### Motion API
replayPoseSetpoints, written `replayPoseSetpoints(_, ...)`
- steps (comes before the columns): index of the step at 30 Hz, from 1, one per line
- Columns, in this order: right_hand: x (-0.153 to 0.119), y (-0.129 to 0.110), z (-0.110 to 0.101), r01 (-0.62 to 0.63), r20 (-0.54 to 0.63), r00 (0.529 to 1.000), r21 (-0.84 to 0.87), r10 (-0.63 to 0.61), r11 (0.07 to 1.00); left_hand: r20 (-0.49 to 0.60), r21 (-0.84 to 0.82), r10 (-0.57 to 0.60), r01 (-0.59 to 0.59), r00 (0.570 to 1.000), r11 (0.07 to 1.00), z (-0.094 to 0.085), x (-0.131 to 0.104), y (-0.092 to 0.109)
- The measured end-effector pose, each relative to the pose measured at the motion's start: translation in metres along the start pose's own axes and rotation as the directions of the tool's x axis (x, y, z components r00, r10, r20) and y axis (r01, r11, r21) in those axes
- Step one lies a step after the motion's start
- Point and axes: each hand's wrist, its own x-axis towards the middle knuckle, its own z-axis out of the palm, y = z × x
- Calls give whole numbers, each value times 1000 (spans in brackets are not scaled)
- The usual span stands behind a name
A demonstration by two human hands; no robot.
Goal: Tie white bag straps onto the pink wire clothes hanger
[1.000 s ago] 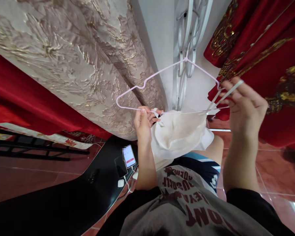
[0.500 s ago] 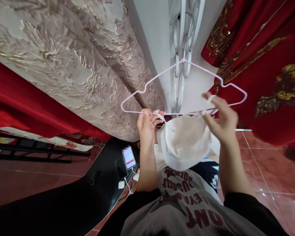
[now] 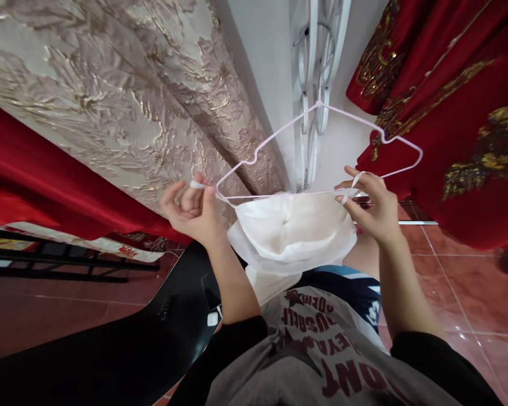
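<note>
Head view: the left hand (image 3: 195,211) has just left the lower bar of the thin pale-pink triangular hanger (image 3: 319,104) and swung outward, past its near end — drawing a narrow white fabric strap (image 3: 197,184) along. That strap is hooked over its forefinger, the other fingers curled; whether the thumb pinches it I cannot tell. Across from it, the right hand (image 3: 370,206) remains at the far stretch of the bar, thumb and forefinger spread with a second white strap loop (image 3: 359,177) across them. The soft white fabric garment (image 3: 296,225) hangs between and below both grips — its upper edge now probably pulled wider along the bar.
</note>
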Motion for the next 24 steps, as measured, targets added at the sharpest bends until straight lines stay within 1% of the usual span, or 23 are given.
replayPoseSetpoints(2, 0, 1, 0, 3, 12, 1000, 1, -3, 1000, 133, 0, -4, 4, 991, 1000, 6, 10, 5)
replayPoseSetpoints(4, -2, 2, 1, 6, 19, 1000, 2, -6, 1000, 209, -2, 11, -11, 978, 1000, 10, 14, 8)
replayPoseSetpoints(8, -4, 3, 2, 4, -13, 1000, 8, -4, 1000, 210, -16, 111, -110, 971, 994, 10, 18, 7)
replayPoseSetpoints(10, -4, 3, 2, 10, -27, 1000, 17, -9, 1000, 203, -40, 130, -125, 970, 991, 8, 23, 4)
replayPoseSetpoints(12, -4, 2, 2, 19, -31, 999, 26, -18, 999, 210, -58, 102, -92, 972, 994, 5, 29, -1)
replayPoseSetpoints(14, -4, 2, 1, 27, -29, 999, 29, -26, 999, 210, -66, 48, -35, 977, 997, 0, 35, -10)
replayPoseSetpoints(17, -4, 2, 1, 20, -6, 1000, 28, -19, 999, 154, -69, -67, 79, 986, 995, -12, 38, -27)
replayPoseSetpoints(19, -3, 2, 1, 17, 20, 1000, 26, -18, 1000, 142, -74, -131, 142, 981, 987, -21, 37, -36)
replayPoseSetpoints(20, -3, 2, 1, 20, 32, 999, 25, -21, 999, 149, -80, -138, 151, 979, 985, -24, 37, -38)
replayPoseSetpoints(22, -2, 2, 2, 35, 48, 998, 29, -37, 999, 197, -71, -118, 134, 973, 988, -26, 35, -38)
replayPoseSetpoints(24, -2, 1, 3, 41, 45, 998, 32, -43, 999, 282, -30, -94, 106, 955, 994, -19, 36, -30)
